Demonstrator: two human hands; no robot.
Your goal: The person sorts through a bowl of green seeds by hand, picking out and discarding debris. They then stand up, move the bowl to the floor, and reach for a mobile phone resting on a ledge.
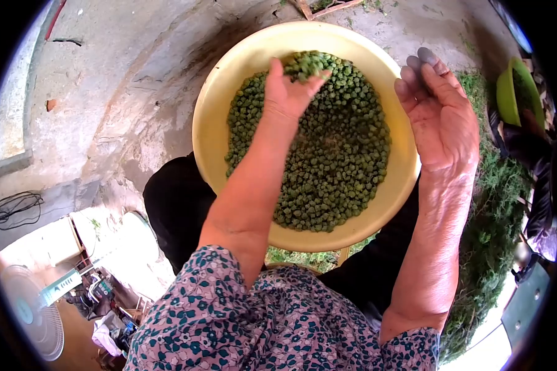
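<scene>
– Now, entry one: where is your left hand (289, 93)?
– Over the far half of the yellow bowl (216, 117), raised just above the peas (340, 161). Your fingers are curled part-way into a cup, thumb up, and a small heap of peas sits in that cup.

– Noted. And your right hand (442, 117)?
– At the bowl's right rim, palm turned inward. Its fingers (414, 77) are stretched out and close together, and they grip nothing. The fingertips look dark. Whether the wrist touches the rim cannot be told.

– Where are the peas, overall?
– Nearly all lie in the yellow bowl, spread across its bottom, with bare yellow wall showing round them. The rest are the few in your left hand.

– What carries the bowl?
– It rests on your lap (176, 204), above dark trousers. Your patterned sleeves (229, 315) are at the near edge of the view.

– Surroundings?
– Concrete floor (124, 80) beyond and to the left. A heap of greenery (495, 210) lies just right of your right arm, with a green bowl (517, 93) past it. A fan (34, 315) stands well apart at lower left.
</scene>
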